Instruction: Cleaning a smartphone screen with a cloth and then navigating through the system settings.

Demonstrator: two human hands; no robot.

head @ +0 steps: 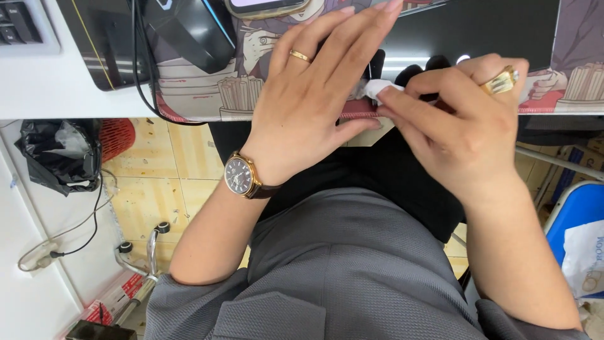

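White wipe (right fingers pinching)

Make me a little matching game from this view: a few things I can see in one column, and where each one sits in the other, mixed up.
Things:
1. wristwatch
2. white scrap
3. black bag
4. computer mouse

Places:
A. on the floor, lower left of the desk
B. on the patterned desk mat
C. on the left hand's wrist
D. pinched in the right hand, beside the left hand

Pairs: 1-C, 2-D, 3-A, 4-B
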